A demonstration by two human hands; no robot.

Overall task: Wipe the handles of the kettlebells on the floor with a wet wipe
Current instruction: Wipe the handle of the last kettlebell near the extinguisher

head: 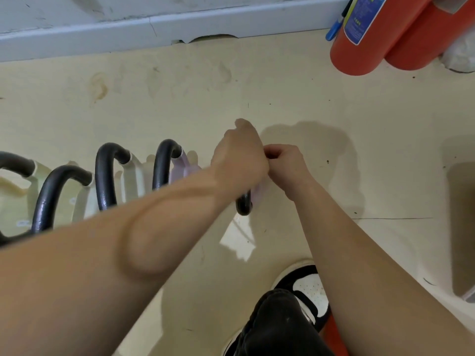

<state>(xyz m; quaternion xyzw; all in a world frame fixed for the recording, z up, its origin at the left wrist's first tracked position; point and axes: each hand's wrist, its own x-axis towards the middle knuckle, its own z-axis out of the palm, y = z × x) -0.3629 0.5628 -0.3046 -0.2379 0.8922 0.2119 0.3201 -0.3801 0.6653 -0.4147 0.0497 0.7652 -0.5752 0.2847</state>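
Left hand (239, 160) and right hand (285, 163) covered the end kettlebell's handle (243, 205). Fingers curled; we couldn't tell what either gripped.

place: gym corner | cues: kettlebells (108, 176) in row, fire extinguishers (365, 39), scuffed floor (282, 93)

- Blue label (359, 20) on the red fire extinguisher (370, 50): small print, too blurred to read.
- White stickers (23, 223) on the pale kettlebells (11, 209): illegible.

black kettlebell handles (110, 176): 5; hands (239, 160): 2; red extinguishers (359, 47): 2; shoes (305, 283): 1; blue pens (334, 29): 1
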